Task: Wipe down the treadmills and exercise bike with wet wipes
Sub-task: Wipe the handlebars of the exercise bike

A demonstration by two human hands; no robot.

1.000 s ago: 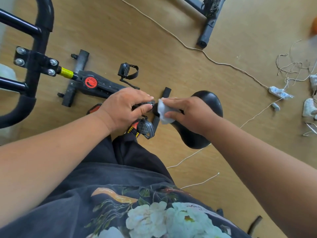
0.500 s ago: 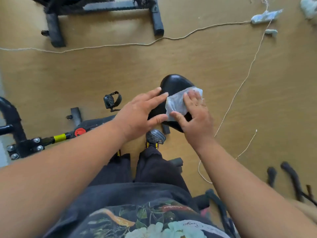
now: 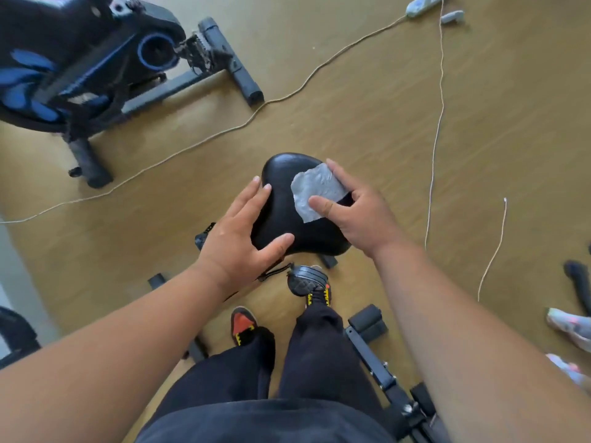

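Note:
The exercise bike's black saddle (image 3: 287,199) sits in the middle of the view, seen from above. A white wet wipe (image 3: 315,191) lies spread on its right half. My right hand (image 3: 358,209) presses the wipe flat against the saddle with thumb and straight fingers. My left hand (image 3: 243,231) rests on the saddle's left edge, fingers straight and thumb on the top. A black pedal (image 3: 305,279) with a strap shows just below the saddle.
A second black and blue exercise bike (image 3: 96,59) stands on the wooden floor at the upper left. White cords (image 3: 435,155) trail across the floor to a power strip (image 3: 422,4) at the top right. My legs and shoes (image 3: 243,324) are below the saddle; a black frame bar (image 3: 377,362) lies beside them.
The view has swung further toward the saddle. My right hand has slid the wipe across to the saddle's right side, and my left hand has opened wider on the left edge.

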